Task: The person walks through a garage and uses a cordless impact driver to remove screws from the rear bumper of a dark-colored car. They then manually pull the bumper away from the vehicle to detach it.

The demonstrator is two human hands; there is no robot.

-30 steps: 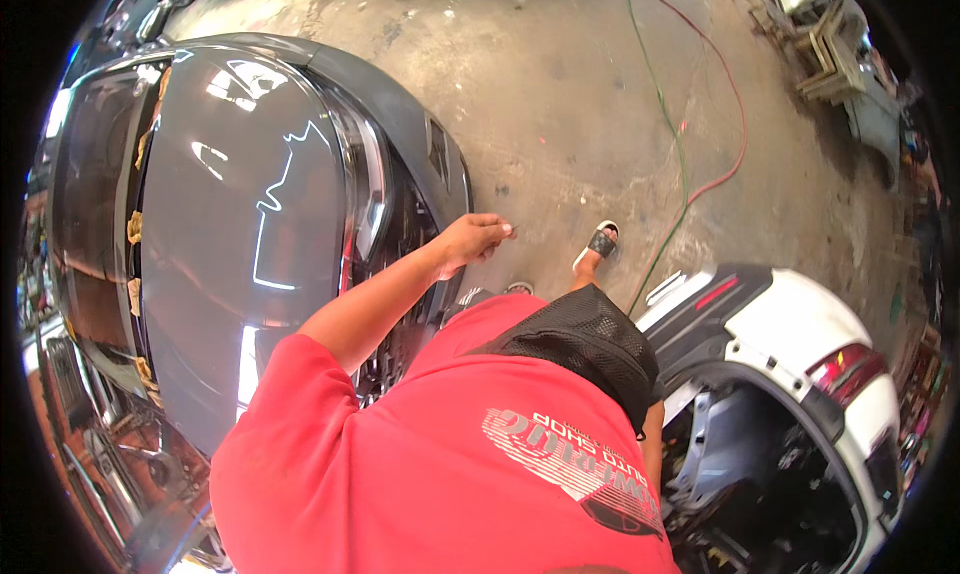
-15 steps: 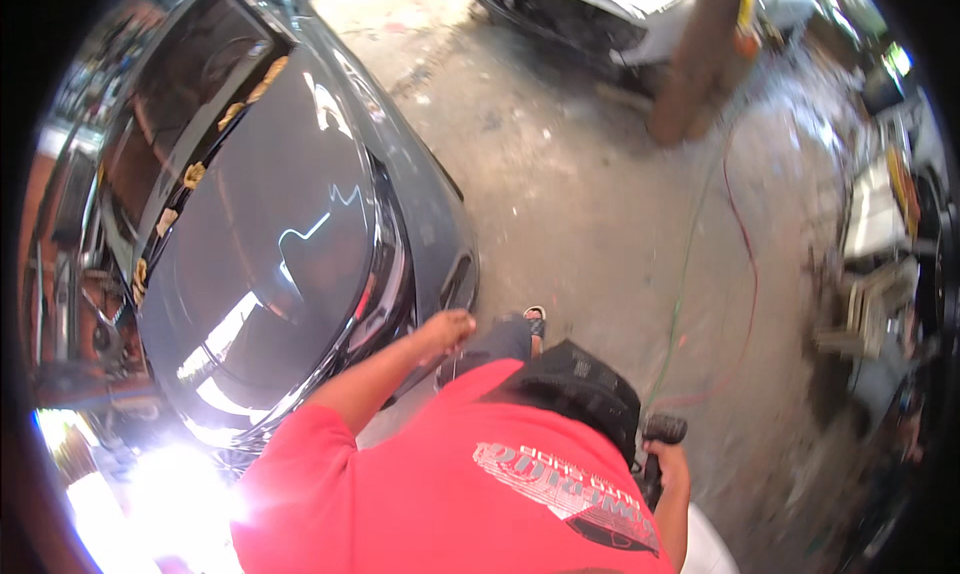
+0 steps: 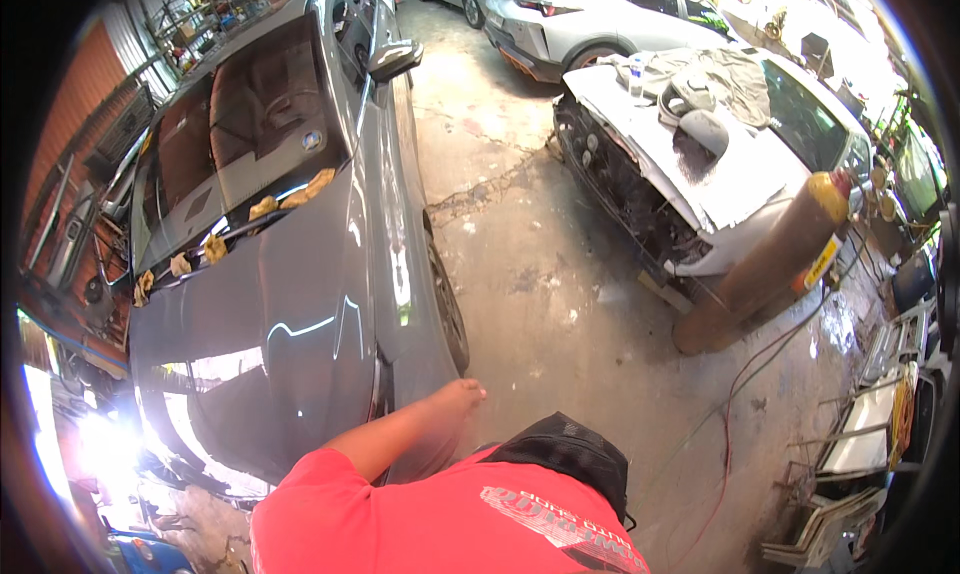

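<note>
Head view: left hand (image 3: pixel 458 396) rests against the front fender of the grey car (image 3: pixel 300 304), by the front wheel (image 3: pixel 450 314); grip unclear. Right hand out of view. Yellow rags (image 3: pixel 290 196) along the windscreen base. Across the concrete floor (image 3: pixel 540 274): stripped white car (image 3: pixel 700 154), rusty gas cylinder (image 3: pixel 770 264) with yellow label.

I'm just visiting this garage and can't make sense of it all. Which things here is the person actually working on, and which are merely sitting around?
In hand:
- left hand, reaching by the front corner of the grey car

Just about:
- white car with its front stripped
- cloths on its bonnet
- brown gas cylinder
- hoses on the floor
- yellow rags at the grey car's windscreen
</note>
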